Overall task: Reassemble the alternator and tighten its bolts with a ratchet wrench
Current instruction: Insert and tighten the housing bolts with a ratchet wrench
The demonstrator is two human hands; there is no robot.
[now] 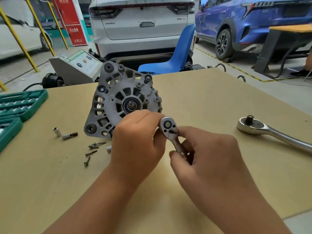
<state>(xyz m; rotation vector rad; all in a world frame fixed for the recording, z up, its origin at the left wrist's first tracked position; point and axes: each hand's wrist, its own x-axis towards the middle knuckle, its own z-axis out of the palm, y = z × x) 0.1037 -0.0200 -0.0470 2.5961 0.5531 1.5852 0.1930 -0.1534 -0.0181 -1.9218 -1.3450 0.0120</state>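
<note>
Both hands are gripping the small ratchet wrench (170, 132): your left hand (138, 141) pinching its head, your right hand (207, 152) wrapping the handle. Be seating it squarely before turning; the alternator (121, 100) is standing tilted on the tabletop (202, 98) just behind.

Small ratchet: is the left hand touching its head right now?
Touching. The head view shows the left hand with its fingertips against the head of the small ratchet, while the right hand holds the handle.

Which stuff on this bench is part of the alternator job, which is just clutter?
Job: alternator; small ratchet, gripped by left hand and right hand; loose bolts.
Lying about: big ratchet; socket set; spare sockets; blue chair.
</note>
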